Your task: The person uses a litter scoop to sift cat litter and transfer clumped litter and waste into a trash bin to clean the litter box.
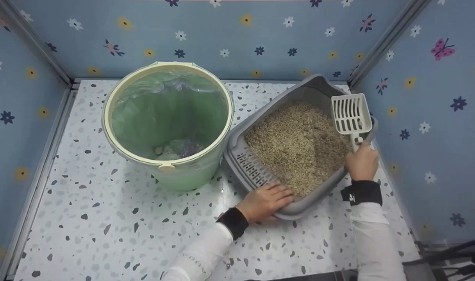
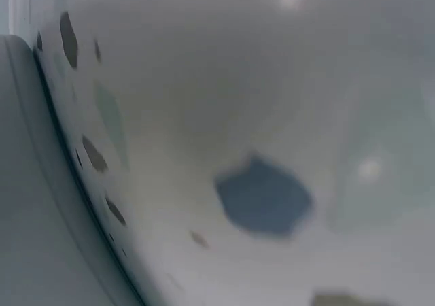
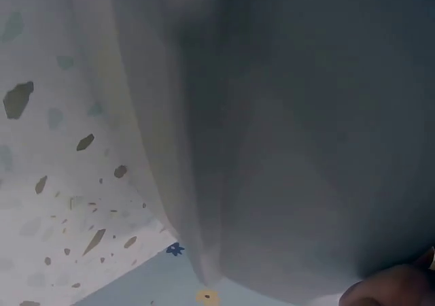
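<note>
My right hand grips the handle of a pale slotted litter scoop, held over the right side of a grey litter box. A small bit lies on the scoop's slots near the handle. Tan granular litter fills the box, with a darker hollow at right. My left hand rests over the box's near-left rim, fingers on the edge; its thumb is hidden. In the left wrist view only the speckled table and a grey wall of the box show. Part of a finger appears in the right wrist view's corner.
A green bin with a cream rim and clear plastic liner stands left of the box, close against it. Some clumps and a purple bit lie at its bottom. Blue flowered panels wall the speckled table. Dark cables run at lower right.
</note>
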Tool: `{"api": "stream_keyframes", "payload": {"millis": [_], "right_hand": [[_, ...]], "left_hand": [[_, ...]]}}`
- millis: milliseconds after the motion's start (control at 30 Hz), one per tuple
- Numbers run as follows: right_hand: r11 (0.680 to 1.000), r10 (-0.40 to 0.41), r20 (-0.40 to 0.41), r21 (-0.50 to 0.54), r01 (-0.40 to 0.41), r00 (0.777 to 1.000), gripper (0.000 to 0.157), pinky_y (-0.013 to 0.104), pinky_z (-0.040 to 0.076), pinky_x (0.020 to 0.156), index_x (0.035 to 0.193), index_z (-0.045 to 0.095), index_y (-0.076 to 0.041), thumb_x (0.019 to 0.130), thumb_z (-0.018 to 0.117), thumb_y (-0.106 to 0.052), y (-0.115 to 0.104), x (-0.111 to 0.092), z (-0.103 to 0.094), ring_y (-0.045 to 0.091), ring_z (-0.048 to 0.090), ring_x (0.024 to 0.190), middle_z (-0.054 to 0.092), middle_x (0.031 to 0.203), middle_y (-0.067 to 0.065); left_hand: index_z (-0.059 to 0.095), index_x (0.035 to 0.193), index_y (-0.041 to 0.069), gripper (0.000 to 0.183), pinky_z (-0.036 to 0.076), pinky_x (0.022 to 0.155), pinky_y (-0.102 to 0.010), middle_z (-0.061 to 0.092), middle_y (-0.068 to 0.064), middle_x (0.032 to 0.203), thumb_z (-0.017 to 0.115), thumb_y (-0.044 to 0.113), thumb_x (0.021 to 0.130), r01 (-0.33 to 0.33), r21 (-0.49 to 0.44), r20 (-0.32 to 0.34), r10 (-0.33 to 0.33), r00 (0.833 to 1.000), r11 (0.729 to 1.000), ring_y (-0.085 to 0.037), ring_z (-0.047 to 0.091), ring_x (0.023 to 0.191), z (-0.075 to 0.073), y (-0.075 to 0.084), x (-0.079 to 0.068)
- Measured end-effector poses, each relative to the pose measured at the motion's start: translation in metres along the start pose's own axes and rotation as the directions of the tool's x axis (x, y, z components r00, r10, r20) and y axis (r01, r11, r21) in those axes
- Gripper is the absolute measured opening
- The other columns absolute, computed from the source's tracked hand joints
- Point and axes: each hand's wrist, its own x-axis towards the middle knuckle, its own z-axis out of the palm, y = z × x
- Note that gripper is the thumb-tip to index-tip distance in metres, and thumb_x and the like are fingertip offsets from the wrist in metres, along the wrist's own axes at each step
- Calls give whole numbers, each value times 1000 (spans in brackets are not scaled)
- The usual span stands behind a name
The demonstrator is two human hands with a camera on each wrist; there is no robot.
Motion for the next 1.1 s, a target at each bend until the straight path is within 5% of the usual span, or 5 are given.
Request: {"api": "stream_keyframes", "payload": {"millis": [633, 833, 1100], "right_hand": [[978, 179, -120, 127, -164, 976, 28, 59, 45, 68, 108, 56, 7, 85, 55, -10, -17, -51, 7, 51, 59, 80, 63, 89, 32], [982, 169, -100, 106, -159, 981, 34, 59, 45, 66, 113, 56, 6, 83, 54, -9, -26, -60, 8, 51, 60, 78, 62, 89, 33], [985, 164, -14, 49, -163, 986, 37, 58, 44, 65, 115, 55, 5, 85, 53, -15, -16, -47, -1, 49, 60, 77, 61, 87, 30]], "left_hand": [[49, 135, 24, 65, 20, 114, -42, 46, 6, 143, 69, 42, 76, -18, -165, 13, 20, 1000, 986, -18, 35, 136, -12, -48, -37], [52, 132, 24, 65, 19, 114, -44, 45, 4, 144, 69, 48, 73, 36, -152, 18, -34, 999, 988, -22, 34, 137, -17, -57, -49], [45, 138, 23, 72, 12, 115, -45, 33, 5, 151, 70, 34, 72, 181, -178, 109, -163, 981, 967, -20, 25, 141, -24, -42, -47]]}}
